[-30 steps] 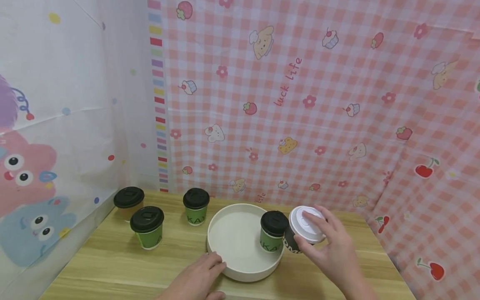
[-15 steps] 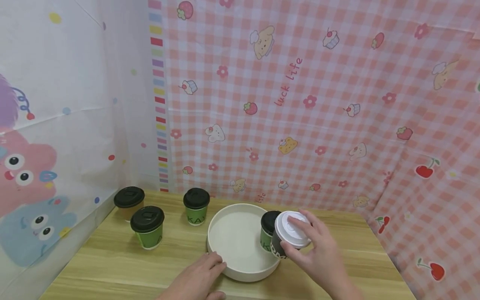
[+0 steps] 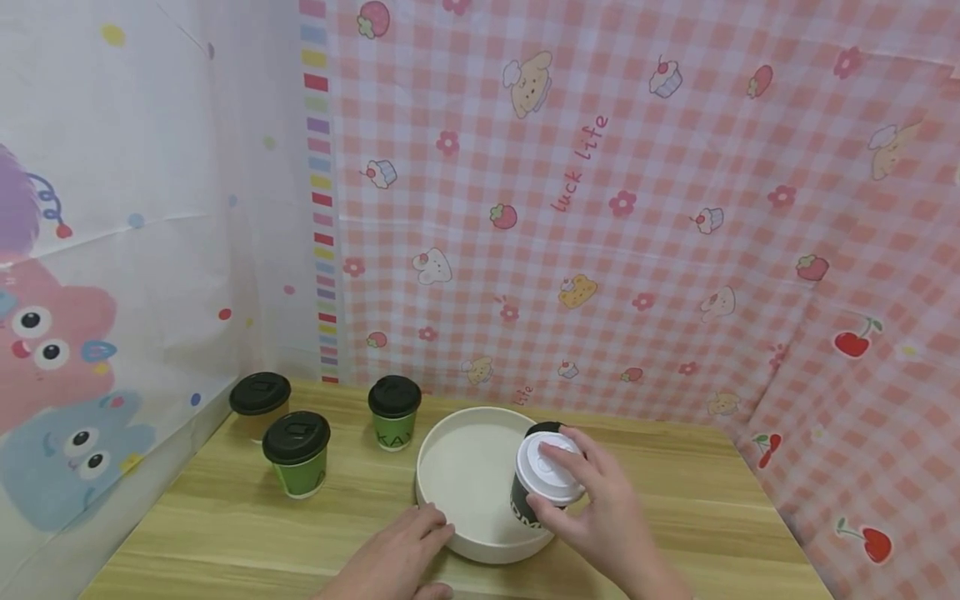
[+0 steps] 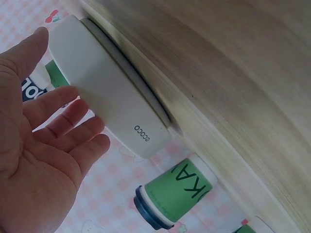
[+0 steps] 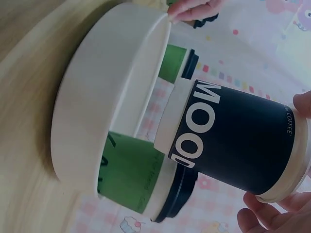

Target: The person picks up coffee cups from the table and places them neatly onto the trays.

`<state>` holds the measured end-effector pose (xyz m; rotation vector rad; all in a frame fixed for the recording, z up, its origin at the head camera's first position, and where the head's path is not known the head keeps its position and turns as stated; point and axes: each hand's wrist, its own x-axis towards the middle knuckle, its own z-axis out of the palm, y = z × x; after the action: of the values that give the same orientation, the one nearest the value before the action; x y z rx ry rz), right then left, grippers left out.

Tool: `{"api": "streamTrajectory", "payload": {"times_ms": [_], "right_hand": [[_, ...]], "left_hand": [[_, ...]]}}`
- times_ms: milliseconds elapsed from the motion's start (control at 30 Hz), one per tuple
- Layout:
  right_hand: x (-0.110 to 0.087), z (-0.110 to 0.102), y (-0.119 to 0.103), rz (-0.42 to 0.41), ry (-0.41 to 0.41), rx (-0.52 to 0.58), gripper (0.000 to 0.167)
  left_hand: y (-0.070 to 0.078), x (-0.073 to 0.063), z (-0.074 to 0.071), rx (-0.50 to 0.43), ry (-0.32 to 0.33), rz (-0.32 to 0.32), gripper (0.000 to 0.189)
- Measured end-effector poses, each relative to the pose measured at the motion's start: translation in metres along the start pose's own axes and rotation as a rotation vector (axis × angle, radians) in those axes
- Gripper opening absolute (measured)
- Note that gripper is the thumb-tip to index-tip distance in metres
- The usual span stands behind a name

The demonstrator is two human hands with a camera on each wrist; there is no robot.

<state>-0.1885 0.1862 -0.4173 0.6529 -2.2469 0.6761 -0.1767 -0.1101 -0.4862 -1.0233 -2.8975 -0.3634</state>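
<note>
My right hand (image 3: 603, 517) grips a black paper coffee cup (image 5: 238, 136) by its white lid (image 3: 546, 467), thumb and fingers spread around the lid. In the right wrist view the cup hangs upright over the round cream dish (image 5: 97, 92), its base apart from it. Inside the dish stands a green paper cup (image 5: 131, 172) with a black lid; the held cup mostly hides it in the head view. Fingers of my left hand (image 3: 397, 554) rest on the dish's near-left rim, extended and not curled around it, as the left wrist view confirms.
Left of the dish stands a green lidded cup (image 3: 393, 421). Farther left are another green cup (image 3: 297, 462) and a brownish cup (image 3: 258, 400), both with black lids. The wooden table (image 3: 225, 542) meets patterned cloth walls (image 3: 675, 250) at back and sides.
My right hand has carried the black cup leftward, from beside the dish's right rim to over the dish, now covering most of the green cup there. My left hand has stayed put.
</note>
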Motion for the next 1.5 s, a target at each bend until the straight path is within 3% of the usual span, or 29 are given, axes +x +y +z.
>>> {"api": "streamTrajectory", "payload": {"times_ms": [200,533,800,1167,1500], "right_hand": [[-0.001,0.011,-0.001,0.002,-0.019,0.007,0.062],[-0.003,0.024,-0.003,-0.028,-0.032,0.015,0.058],[-0.005,0.033,-0.002,-0.041,-0.048,0.017,0.056],[-0.009,0.042,-0.001,-0.071,-0.073,-0.007,0.056],[-0.013,0.049,0.0,-0.094,-0.064,-0.039,0.056]], "left_hand": [[0.0,0.001,-0.002,-0.024,-0.03,-0.013,0.065],[-0.002,0.001,0.0,-0.015,-0.016,-0.002,0.065],[-0.001,0.001,-0.001,-0.028,-0.042,-0.025,0.066],[-0.001,0.0,-0.001,0.001,-0.009,0.0,0.066],[-0.002,0.001,0.001,-0.008,-0.021,0.0,0.067]]}}
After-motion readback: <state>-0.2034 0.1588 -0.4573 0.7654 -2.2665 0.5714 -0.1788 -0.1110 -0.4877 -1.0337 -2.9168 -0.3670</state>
